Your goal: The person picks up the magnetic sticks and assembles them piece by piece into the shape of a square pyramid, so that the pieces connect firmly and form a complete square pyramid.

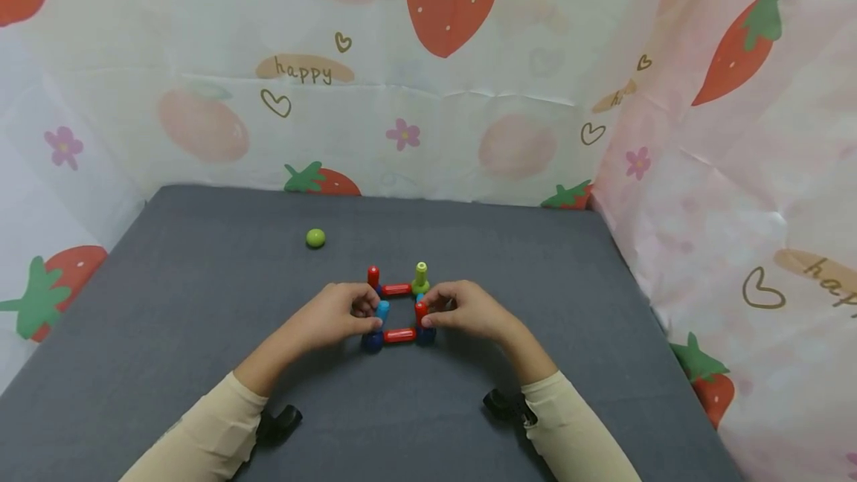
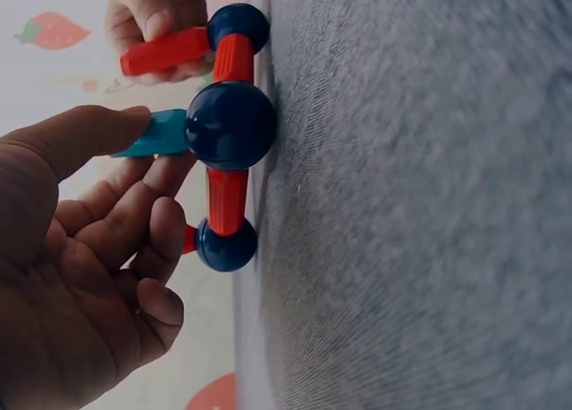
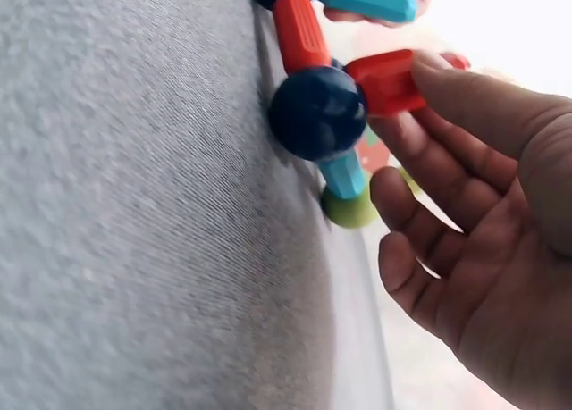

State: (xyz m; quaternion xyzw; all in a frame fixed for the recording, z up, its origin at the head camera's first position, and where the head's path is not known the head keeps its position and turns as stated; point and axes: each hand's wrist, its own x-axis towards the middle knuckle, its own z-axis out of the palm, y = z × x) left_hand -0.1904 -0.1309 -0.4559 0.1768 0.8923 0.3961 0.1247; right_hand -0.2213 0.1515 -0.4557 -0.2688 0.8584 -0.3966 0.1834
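Observation:
On the table a square frame of toy rods and balls lies between both hands. My left hand (image 1: 338,311) pinches an upright blue rod (image 2: 159,133), which sits on the front-left navy ball (image 2: 231,125). With thumb and fingers, my right hand (image 1: 472,311) pinches an upright red rod (image 3: 386,81) on the front-right navy ball (image 3: 318,113). A red rod (image 1: 400,335) joins these two balls. At the back, a second red rod (image 1: 396,289) runs across, with a red upright (image 1: 373,275) at its left end and a yellow-green upright (image 1: 421,272) on a green ball at its right.
A loose green ball (image 1: 315,238) lies on the grey table (image 1: 201,281), behind and left of the frame. Patterned sheets (image 1: 428,117) with strawberries hang behind the table and along its sides. Black straps (image 1: 280,426) show at the wrists.

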